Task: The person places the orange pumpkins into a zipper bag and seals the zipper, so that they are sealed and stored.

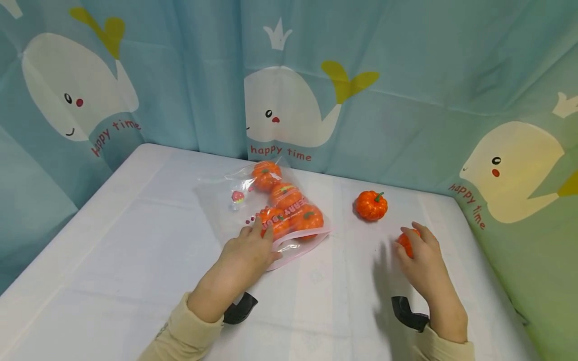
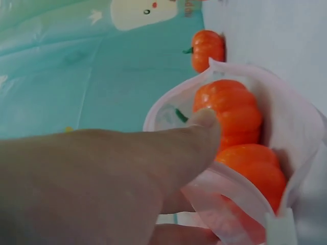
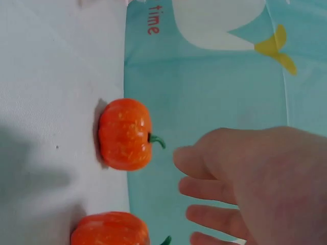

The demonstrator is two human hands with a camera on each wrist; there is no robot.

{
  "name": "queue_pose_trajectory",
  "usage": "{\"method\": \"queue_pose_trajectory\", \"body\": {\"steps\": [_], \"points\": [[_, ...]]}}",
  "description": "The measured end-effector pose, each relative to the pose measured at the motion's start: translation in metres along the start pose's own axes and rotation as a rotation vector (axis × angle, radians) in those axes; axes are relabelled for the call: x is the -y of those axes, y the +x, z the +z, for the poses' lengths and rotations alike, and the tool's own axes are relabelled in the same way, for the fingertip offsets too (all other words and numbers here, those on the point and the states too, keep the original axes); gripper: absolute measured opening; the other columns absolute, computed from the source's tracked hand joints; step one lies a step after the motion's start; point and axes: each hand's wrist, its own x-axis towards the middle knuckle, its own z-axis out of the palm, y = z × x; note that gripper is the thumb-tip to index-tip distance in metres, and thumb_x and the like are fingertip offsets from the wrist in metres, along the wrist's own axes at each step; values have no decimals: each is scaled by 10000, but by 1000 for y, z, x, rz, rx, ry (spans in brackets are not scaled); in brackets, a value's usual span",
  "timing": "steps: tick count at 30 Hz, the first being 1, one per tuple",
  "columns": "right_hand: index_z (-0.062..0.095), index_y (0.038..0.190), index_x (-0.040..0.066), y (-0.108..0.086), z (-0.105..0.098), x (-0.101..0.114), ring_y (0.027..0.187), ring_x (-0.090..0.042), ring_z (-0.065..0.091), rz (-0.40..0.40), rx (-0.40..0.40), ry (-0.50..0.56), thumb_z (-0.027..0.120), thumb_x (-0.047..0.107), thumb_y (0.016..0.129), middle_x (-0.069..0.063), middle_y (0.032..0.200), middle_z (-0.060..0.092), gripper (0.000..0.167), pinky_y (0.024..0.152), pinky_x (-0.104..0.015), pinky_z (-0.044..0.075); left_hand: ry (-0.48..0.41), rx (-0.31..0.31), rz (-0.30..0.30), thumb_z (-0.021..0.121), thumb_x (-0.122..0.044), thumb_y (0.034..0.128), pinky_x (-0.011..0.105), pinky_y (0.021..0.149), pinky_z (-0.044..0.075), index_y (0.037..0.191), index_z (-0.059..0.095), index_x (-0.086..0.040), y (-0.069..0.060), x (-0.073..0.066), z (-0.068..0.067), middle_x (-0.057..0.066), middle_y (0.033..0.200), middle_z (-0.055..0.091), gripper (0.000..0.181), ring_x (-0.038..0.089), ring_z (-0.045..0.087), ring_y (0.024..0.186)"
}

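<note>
My left hand (image 1: 246, 256) pinches the pink lip (image 1: 316, 231) of the clear zip bag (image 1: 219, 200), mid-frame, with toy pumpkins (image 1: 266, 175) inside. My right hand (image 1: 423, 263), right of the frame, has its fingers spread over a loose pumpkin (image 1: 406, 244); I can't quite tell if they touch. I should hug its fat sides softly and hold the bag's mouth wide.

White table (image 1: 113, 271), blue-green curtain (image 1: 198, 80) — whale-printed
</note>
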Motion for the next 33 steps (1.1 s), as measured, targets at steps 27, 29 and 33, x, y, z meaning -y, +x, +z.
{"method": "queue_pose_trajectory", "body": {"steps": [27,29,33], "points": [[456,1313,-56,2,21,-25,1326,-585,230,262,0,-7,582,98,932,-378,1434,264,430,1056,-720,306,28,-95,30,694,-415,908,522,782,576,1295,615,-20,1,-3,7,282,1398,510,558,417,586,1128],[474,1280,-52,1,22,-25,1311,-578,248,269,-17,11,589,95,932,-370,1412,281,395,1051,-706,329,19,-99,34,698,-408,907,528,789,573,1293,617,-21,1,-3,7,285,1396,509,552,424,574,1148],[525,1195,-47,1,24,-26,1242,-574,330,228,-82,19,611,61,911,-361,1350,344,316,1020,-689,369,-2,-87,35,697,-401,909,540,829,563,1297,610,-25,1,-3,7,287,1405,494,547,438,530,1222]]}}
